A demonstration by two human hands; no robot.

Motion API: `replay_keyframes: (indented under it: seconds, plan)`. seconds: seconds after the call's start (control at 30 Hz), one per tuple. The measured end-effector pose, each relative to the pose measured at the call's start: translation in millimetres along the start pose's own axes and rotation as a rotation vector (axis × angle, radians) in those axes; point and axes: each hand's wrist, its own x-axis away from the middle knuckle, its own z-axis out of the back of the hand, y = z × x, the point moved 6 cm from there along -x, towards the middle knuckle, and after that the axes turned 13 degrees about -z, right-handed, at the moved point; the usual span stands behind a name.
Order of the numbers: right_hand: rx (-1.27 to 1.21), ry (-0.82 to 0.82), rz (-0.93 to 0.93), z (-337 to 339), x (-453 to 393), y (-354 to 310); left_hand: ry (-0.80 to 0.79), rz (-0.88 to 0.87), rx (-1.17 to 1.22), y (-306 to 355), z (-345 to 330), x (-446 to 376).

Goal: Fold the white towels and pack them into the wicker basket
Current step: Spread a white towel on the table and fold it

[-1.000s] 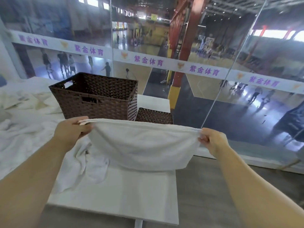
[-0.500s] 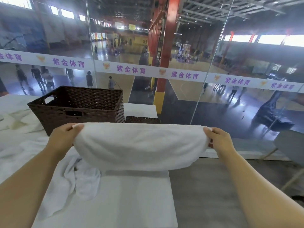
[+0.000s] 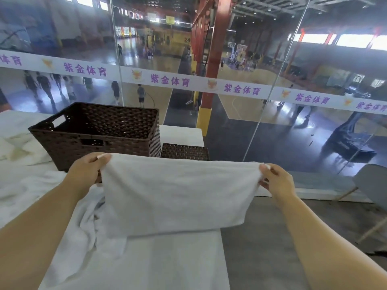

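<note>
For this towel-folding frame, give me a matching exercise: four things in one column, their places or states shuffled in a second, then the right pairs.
Things
1. flat white towel
2. large dark brown wicker basket
3. crumpled white towel
4. small dark brown wicker lid

Places or states
A. lies rumpled on the white table, under the left forearm
B. stretched in the air, its top corners pinched by the left hand and right hand
C. lies low, right of the basket
D. stands open-topped, no towel seen inside

Pairs: 1-B, 2-D, 3-A, 4-C
</note>
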Motion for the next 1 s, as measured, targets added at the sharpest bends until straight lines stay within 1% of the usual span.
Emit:
replay_keyframes:
  seconds: [0.1, 0.2, 0.3, 0.43, 0.57, 0.73, 0.87, 1.0]
  plan:
    - [-0.057, -0.093, 0.067, -6, -1, -12, 0.014, -0.009, 0.098, 9, 6, -7]
    - [0.006, -0.147, 0.042, -7, -5, -2, 0.019, 0.006, 0.076, 2, 13, 2]
    - [0.108, -0.170, -0.047, -5, -12, 38, 0.003, 0.054, -0.006, -26, 10, 29]
    - [0.236, -0.229, -0.182, 1, -12, 109, -0.022, 0.183, -0.202, -89, 11, 83]
    - [0.438, -0.281, -0.293, 8, -7, 173, -0.010, 0.258, -0.324, -126, -2, 126]
    - [0.486, -0.228, -0.346, -1, -19, 195, 0.012, 0.270, -0.382, -146, -13, 123]
    - [0.639, -0.155, -0.291, -15, -34, 194, -0.027, 0.250, -0.410, -151, -24, 94]
    - [0.689, -0.056, -0.299, -24, -46, 199, -0.047, 0.256, -0.401, -162, -41, 57]
